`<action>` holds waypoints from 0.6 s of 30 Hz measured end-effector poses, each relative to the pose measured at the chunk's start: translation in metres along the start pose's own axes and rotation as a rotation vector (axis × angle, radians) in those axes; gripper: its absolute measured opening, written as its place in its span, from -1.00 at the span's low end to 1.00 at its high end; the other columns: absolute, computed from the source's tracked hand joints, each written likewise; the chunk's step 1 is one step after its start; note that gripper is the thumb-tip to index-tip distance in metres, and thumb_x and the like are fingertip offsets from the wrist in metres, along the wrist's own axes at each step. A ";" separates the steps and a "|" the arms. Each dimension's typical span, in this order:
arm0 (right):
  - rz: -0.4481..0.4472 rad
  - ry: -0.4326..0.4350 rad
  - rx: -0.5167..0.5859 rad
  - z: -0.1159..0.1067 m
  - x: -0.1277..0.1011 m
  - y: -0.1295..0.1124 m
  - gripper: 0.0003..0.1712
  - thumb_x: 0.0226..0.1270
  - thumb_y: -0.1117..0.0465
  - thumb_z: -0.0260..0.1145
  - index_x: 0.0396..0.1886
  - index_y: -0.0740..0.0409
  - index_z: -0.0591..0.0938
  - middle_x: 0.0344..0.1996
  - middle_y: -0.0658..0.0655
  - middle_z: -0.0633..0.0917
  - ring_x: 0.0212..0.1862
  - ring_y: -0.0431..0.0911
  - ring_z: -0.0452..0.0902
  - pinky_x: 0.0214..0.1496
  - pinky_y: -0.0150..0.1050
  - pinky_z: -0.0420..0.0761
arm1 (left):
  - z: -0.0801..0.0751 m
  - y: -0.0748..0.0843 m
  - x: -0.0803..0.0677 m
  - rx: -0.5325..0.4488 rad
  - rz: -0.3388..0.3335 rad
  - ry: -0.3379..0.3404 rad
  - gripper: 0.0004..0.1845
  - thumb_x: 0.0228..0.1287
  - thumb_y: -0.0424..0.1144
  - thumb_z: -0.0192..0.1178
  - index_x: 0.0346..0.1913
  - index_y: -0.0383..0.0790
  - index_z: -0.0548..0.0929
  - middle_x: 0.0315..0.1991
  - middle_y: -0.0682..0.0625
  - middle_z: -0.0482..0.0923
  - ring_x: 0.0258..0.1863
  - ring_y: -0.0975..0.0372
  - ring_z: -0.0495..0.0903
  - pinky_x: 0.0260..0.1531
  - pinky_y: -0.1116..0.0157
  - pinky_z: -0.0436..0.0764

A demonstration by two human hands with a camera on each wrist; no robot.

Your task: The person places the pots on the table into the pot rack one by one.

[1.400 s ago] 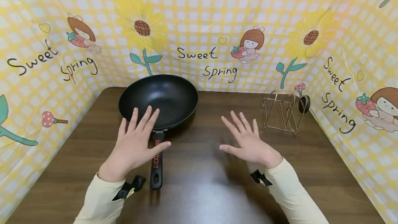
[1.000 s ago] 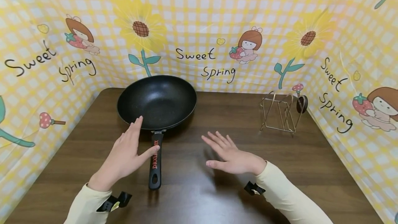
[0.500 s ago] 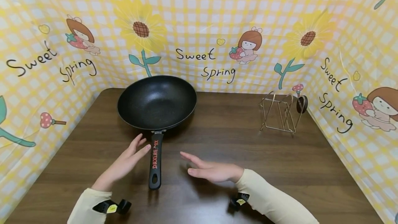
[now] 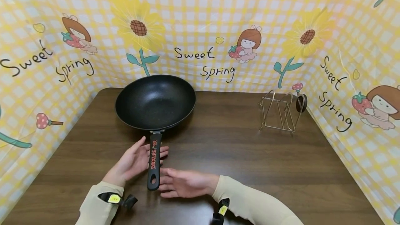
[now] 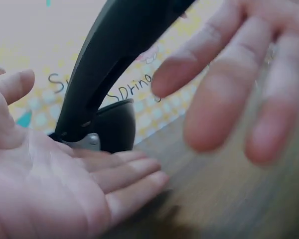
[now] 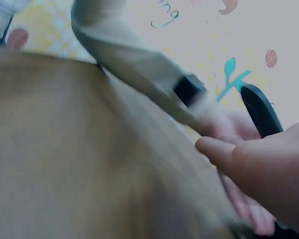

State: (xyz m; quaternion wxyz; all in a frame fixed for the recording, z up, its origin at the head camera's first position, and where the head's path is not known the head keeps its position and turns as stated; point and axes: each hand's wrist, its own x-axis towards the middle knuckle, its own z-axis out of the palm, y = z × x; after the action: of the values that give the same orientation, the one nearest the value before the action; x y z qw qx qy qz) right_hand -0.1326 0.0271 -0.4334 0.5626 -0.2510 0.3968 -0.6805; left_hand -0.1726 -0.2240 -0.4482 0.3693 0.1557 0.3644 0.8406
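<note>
A black wok (image 4: 154,105) stands at the back left of the table, its handle (image 4: 154,164) with red lettering pointing toward me. My left hand (image 4: 132,162) is palm up, its fingers passing beneath the handle and showing on the far side. From the right comes my right hand (image 4: 190,183), fingers loosely extended, tips beside and partly behind the handle's end. Neither hand curls round the handle. In the left wrist view, the left palm (image 5: 45,184) lies below the handle (image 5: 107,64). Whether skin touches the handle, I cannot tell.
A thin wire rack (image 4: 278,114) stands at the back right, with a dark round piece (image 4: 301,103) at its right side. Yellow checked cloth (image 4: 200,20) walls in the brown table (image 4: 237,141) at the back and both sides.
Both hands have dropped from above the table toward the wok's handle. The left has turned palm up and slid under it; the right has moved left to the handle's end. The wok stays put.
</note>
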 end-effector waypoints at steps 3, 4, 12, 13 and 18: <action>-0.007 -0.038 0.101 0.005 0.008 0.003 -0.28 0.66 -0.04 -0.40 0.57 0.31 -0.20 0.54 0.41 -0.12 0.55 0.21 -0.23 0.53 0.01 -0.03 | -0.008 -0.003 0.009 -0.229 -0.003 -0.152 -0.25 0.60 0.11 -0.63 0.46 -0.40 0.23 0.46 -0.32 0.19 0.49 -0.02 0.10 0.46 0.04 -0.03; -0.011 -0.050 0.120 0.007 0.010 0.004 -0.29 0.66 -0.03 -0.42 0.57 0.33 -0.19 0.54 0.42 -0.12 0.55 0.21 -0.23 0.53 0.02 -0.03 | -0.010 -0.004 0.011 -0.270 -0.005 -0.180 -0.23 0.60 0.11 -0.64 0.41 -0.40 0.31 0.46 -0.32 0.17 0.50 -0.03 0.07 0.47 0.04 -0.06; -0.051 -0.025 0.181 0.010 0.024 0.005 -0.32 0.67 0.06 -0.43 0.54 0.44 -0.17 0.51 0.48 -0.11 0.55 0.21 -0.22 0.53 0.00 -0.04 | -0.013 -0.009 0.021 -0.270 0.036 -0.249 -0.35 0.65 -0.06 -0.65 0.44 -0.37 0.27 0.44 -0.31 0.23 0.46 -0.05 0.18 0.44 0.08 0.11; -0.051 -0.018 0.195 0.010 0.025 0.004 -0.33 0.67 0.08 -0.43 0.54 0.44 -0.18 0.51 0.50 -0.12 0.55 0.21 -0.24 0.53 0.00 -0.06 | -0.013 -0.009 0.022 -0.262 0.038 -0.257 -0.36 0.65 -0.09 -0.65 0.44 -0.37 0.26 0.44 -0.31 0.23 0.46 -0.04 0.19 0.44 0.09 0.11; -0.051 0.046 0.288 0.010 0.030 -0.002 -0.37 0.66 0.16 -0.38 0.54 0.45 -0.13 0.49 0.53 -0.11 0.54 0.23 -0.23 0.53 -0.04 -0.07 | -0.013 -0.010 0.021 -0.259 0.042 -0.278 -0.37 0.64 -0.18 -0.70 0.42 -0.38 0.29 0.42 -0.30 0.28 0.44 -0.01 0.25 0.43 0.12 0.13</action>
State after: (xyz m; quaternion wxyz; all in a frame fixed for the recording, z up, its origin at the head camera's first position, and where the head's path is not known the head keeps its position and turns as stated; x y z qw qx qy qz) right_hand -0.1328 -0.0046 -0.4294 0.5660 -0.1622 0.3011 -0.7501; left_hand -0.1890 -0.2102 -0.4639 0.4154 0.2294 0.1953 0.8583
